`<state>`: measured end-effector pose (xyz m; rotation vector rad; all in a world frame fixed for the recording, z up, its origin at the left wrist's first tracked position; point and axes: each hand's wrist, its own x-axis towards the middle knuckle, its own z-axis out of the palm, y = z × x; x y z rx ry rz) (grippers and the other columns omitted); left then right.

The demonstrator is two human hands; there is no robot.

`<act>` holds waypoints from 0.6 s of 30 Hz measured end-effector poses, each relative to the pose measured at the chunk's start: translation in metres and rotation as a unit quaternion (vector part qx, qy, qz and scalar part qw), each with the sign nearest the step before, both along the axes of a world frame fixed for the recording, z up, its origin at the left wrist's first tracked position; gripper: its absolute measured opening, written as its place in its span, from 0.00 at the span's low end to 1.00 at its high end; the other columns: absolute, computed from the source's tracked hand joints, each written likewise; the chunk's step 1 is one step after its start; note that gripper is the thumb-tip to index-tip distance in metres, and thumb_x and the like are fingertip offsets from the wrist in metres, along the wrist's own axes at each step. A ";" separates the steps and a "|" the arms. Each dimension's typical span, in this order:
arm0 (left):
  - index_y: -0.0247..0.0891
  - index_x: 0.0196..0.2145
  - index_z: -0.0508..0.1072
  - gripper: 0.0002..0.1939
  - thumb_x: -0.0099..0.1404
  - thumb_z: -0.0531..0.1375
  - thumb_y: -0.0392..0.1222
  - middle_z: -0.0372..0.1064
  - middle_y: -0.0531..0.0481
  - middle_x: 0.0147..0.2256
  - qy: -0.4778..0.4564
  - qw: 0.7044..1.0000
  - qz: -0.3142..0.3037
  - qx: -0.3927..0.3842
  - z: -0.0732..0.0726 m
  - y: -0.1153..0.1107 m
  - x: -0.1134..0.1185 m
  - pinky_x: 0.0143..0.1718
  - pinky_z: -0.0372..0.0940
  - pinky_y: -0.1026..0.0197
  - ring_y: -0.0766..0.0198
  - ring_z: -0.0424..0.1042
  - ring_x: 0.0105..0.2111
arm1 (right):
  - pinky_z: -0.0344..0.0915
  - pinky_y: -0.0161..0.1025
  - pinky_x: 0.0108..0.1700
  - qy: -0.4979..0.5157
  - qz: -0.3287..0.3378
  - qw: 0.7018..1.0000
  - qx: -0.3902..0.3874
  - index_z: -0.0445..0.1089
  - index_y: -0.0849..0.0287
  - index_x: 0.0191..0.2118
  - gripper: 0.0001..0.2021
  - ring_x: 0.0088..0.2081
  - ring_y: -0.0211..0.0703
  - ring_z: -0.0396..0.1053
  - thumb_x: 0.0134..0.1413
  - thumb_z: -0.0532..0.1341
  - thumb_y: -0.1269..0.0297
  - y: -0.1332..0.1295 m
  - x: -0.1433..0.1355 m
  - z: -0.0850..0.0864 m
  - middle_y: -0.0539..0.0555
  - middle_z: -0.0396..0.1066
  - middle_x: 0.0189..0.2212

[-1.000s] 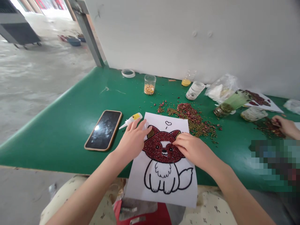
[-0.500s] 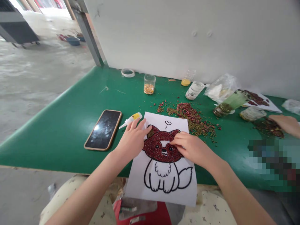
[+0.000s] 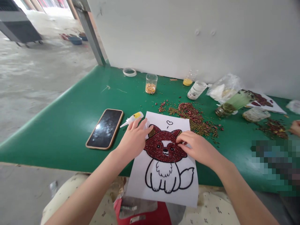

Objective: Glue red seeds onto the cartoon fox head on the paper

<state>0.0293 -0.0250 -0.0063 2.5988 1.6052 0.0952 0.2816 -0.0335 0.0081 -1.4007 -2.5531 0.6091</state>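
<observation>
The drawing (image 3: 163, 178) lies beneath the right grip (image 3: 198, 146) (its reddish head (image 3: 153, 147) nearest).

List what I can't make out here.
Head view:
Right hand: the hand itself hides whether anything is pinched.
Paper: the left hand covers part of its left edge.
Co-worker's hand: mostly cut off by the right edge.
Bottle label: print too small to read.

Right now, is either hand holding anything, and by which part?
The left hand rests on the paper at its left edge; whether the right hand pinches anything can't be told.
</observation>
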 end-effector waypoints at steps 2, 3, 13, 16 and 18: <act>0.42 0.57 0.64 0.30 0.56 0.50 0.27 0.53 0.43 0.60 0.000 1.000 -0.001 0.005 -0.001 0.000 0.000 0.55 0.52 0.43 0.46 0.48 0.60 | 0.64 0.40 0.42 0.004 0.009 1.000 0.007 0.70 0.56 0.38 0.09 0.41 0.42 0.66 0.54 0.55 0.74 0.000 0.001 0.000 0.52 0.70 0.37; 0.42 0.57 0.64 0.30 0.56 0.50 0.27 0.53 0.43 0.60 0.001 1.000 -0.002 0.008 -0.002 0.000 0.000 0.55 0.53 0.43 0.46 0.48 0.60 | 0.64 0.41 0.42 0.005 0.018 1.000 0.010 0.71 0.55 0.38 0.10 0.41 0.42 0.66 0.55 0.55 0.74 0.001 0.001 -0.001 0.52 0.70 0.37; 0.41 0.56 0.64 0.29 0.57 0.50 0.27 0.54 0.42 0.59 -0.005 1.000 -0.007 0.012 0.000 0.000 0.001 0.54 0.53 0.43 0.46 0.49 0.60 | 0.63 0.39 0.40 -0.031 0.049 0.998 0.030 0.70 0.56 0.34 0.08 0.40 0.41 0.65 0.57 0.55 0.74 0.001 -0.003 -0.001 0.52 0.69 0.33; 0.40 0.56 0.64 0.28 0.57 0.50 0.27 0.54 0.41 0.59 -0.009 1.000 -0.010 0.014 0.000 0.000 0.001 0.55 0.53 0.43 0.46 0.48 0.60 | 0.63 0.38 0.38 -0.048 0.055 0.997 0.035 0.68 0.57 0.33 0.08 0.40 0.41 0.64 0.58 0.53 0.73 -0.001 -0.006 0.002 0.52 0.68 0.32; 0.37 0.55 0.64 0.27 0.58 0.50 0.27 0.54 0.40 0.59 -0.013 1.000 -0.012 0.018 0.001 0.000 0.002 0.56 0.52 0.44 0.46 0.48 0.60 | 0.63 0.38 0.37 -0.054 0.051 0.996 0.041 0.67 0.58 0.34 0.08 0.39 0.41 0.64 0.59 0.52 0.73 -0.003 -0.008 0.000 0.52 0.67 0.32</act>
